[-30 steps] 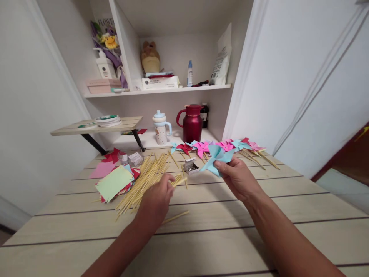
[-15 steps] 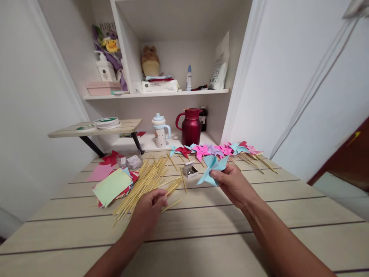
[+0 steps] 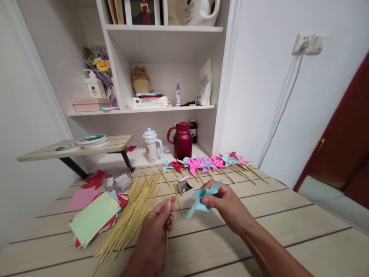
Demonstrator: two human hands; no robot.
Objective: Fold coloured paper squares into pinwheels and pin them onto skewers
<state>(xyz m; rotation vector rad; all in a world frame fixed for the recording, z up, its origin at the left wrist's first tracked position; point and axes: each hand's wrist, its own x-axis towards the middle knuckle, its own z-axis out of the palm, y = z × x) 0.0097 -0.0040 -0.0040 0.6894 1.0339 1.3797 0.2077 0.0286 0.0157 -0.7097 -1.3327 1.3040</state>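
Pinched upright in my left hand (image 3: 157,227) is a thin wooden stick (image 3: 166,246), its tip standing above the fingers. My right hand (image 3: 227,204) grips a light blue paper pinwheel (image 3: 203,198) at its folded centre, the blades fanning out to the left. Between and beyond the hands sits a small open box (image 3: 184,186) with shiny metal pieces inside. Left of my left hand lies a loose pile of wooden sticks (image 3: 134,215). Farther left is a stack of cut paper sheets (image 3: 95,219), pale green on top.
A row of coloured pinwheels on sticks (image 3: 201,164) lies along the table's back edge. Behind it stand a red thermos jug (image 3: 183,142) and a spotted cup (image 3: 151,148). A small raised shelf (image 3: 121,143) overhangs the left side, near clear plastic boxes (image 3: 121,181).
My left hand has come away from the pile with one stick, now held upright. The blue pinwheel has tilted and moved slightly left and lower. The camera view has shifted upward and right.
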